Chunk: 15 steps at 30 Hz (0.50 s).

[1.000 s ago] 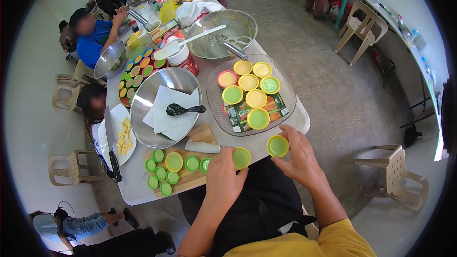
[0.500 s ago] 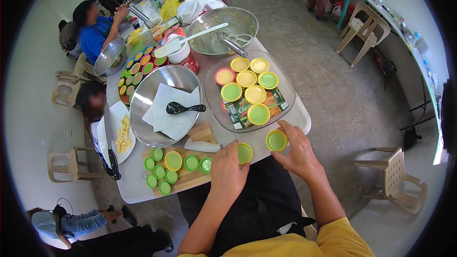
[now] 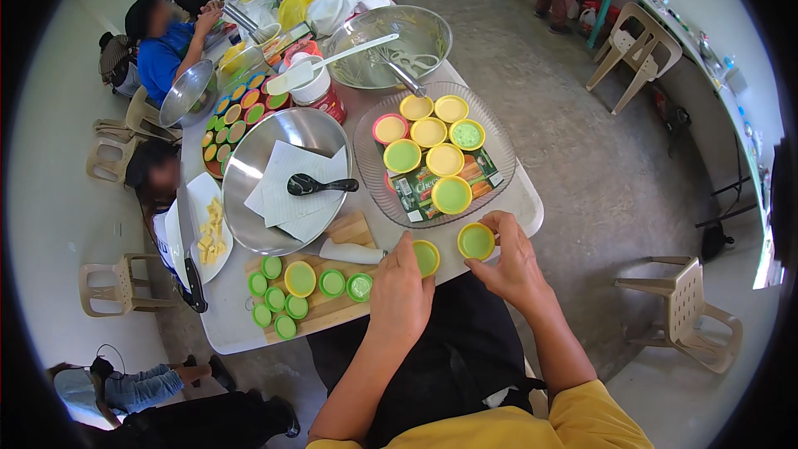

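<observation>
At the table's near edge, my left hand (image 3: 399,295) is closed around the left side of a yellow-rimmed cup with green filling (image 3: 426,258). In my right hand (image 3: 514,266) is a similar yellow-rimmed cup with smooth green filling (image 3: 476,241), gripped from its right side. A small gap separates the two cups. Just beyond them, a clear ribbed tray (image 3: 366,175) holds several filled cups, cream-coloured and green, with a printed green box (image 3: 407,194) lying under some of them. Left of my left hand, several small green cups (image 3: 332,283) and one yellow-rimmed cup (image 3: 300,278) sit on a wooden board (image 3: 357,233).
A steel bowl (image 3: 241,170) holds paper towels and a black spoon (image 3: 320,185). A larger bowl with a whisk (image 3: 399,72), a white spatula (image 3: 332,62) and a tub (image 3: 314,87) stand farther back. At left are a plate of yellow cubes (image 3: 212,233), a knife (image 3: 194,285) and people.
My right hand has shifted slightly left with its cup, narrowing the gap between the cups. My left hand stays almost in place, and the view has shifted a little.
</observation>
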Available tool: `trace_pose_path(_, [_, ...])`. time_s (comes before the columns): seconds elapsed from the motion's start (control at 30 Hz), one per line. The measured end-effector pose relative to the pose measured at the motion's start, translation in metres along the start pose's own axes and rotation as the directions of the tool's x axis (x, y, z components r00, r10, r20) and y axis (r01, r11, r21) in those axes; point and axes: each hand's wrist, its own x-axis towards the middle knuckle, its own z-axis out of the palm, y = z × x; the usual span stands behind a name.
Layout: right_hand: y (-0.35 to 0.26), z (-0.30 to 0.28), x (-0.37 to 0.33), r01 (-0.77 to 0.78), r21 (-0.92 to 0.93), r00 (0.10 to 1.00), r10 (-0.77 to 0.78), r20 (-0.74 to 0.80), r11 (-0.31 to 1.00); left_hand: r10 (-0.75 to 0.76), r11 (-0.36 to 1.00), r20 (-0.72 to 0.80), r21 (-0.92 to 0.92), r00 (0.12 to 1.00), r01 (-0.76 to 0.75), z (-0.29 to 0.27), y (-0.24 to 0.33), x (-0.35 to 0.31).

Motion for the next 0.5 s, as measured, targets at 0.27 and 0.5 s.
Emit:
trace_pose_path(0.27, [-0.005,0.023,0.005,0.052,0.06,0.998,-0.05,-0.03,0.997,0.033,0.999,-0.082,-0.039,0.996,-0.037,0.005,-0.002,0.004])
trace_pose_path(0.5, [-0.001,0.036,0.002,0.046,0.089,0.994,-0.037,-0.101,0.995,0.037,0.999,-0.122,-0.033,0.992,-0.041,0.009,-0.003,0.002])
